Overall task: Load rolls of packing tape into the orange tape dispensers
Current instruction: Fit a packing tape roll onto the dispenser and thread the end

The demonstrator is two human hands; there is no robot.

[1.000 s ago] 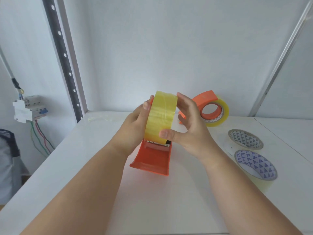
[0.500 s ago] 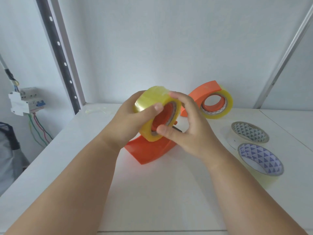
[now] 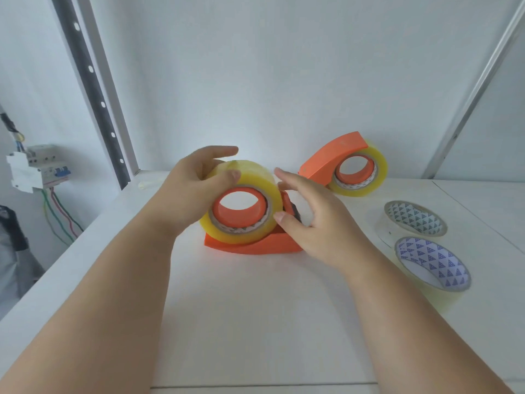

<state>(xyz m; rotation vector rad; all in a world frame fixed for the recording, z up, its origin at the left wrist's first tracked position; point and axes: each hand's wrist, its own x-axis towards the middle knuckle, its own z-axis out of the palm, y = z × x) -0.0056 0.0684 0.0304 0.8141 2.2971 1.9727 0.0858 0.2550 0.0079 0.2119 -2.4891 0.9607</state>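
Two hands meet at the near dispenser [image 3: 255, 245]: your left hand [image 3: 190, 191] grips the seated roll [image 3: 241, 206], axis toward you; your right hand [image 3: 318, 223], fingers relaxed, touches its right side.

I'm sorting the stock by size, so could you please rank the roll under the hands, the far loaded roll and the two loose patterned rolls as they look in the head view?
1. Yellow roll held by the left hand, though it is nearer.
2. Far loaded roll.
3. The near patterned roll and far patterned roll look thinner; between them, unsure.
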